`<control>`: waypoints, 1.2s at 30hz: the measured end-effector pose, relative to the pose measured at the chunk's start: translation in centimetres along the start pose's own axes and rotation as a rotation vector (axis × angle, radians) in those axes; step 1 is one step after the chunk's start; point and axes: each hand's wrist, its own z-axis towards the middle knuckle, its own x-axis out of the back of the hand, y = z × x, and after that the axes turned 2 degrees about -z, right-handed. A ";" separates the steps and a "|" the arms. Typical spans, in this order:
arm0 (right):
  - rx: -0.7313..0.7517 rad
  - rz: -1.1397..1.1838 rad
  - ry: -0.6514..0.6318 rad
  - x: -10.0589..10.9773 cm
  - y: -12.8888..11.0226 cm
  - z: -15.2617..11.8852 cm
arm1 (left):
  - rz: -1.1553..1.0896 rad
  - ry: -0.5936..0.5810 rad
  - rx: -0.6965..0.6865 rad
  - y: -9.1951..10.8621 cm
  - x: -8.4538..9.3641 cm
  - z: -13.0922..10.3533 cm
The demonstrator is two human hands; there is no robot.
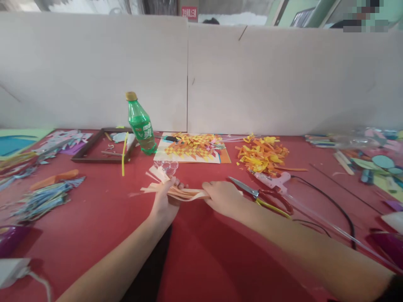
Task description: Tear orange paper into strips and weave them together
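pale strips: the bundle [190, 193] is off the front edge of the bench [201, 260], roughly mid-width, loose ends fanned past the left hand [163, 203].
left hand: fingers closed round the bundle, probably to keep it together.
right hand: fingers [212, 191] pinched on the other end, likely so the strips lie flat between.
scissors [247, 187]: just beyond the right hand, blades angled toward the back edge, kinda in that arm's way.
glue gun [273, 181]: beside the scissors, cord trailing right.
bottle [141, 126]: upright-ish near the back edge.
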 end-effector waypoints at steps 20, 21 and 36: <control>0.040 -0.104 0.012 0.5 4.5 0.7 | 1.603 0.072 -0.744 5.0 5.7 9.2; 0.042 -0.104 0.006 0.5 4.5 0.9 | 1.602 0.069 -0.762 5.0 5.8 9.2; -0.155 -0.062 0.099 0.4 4.3 8.1 | 1.515 -0.032 -1.334 6.4 6.2 8.4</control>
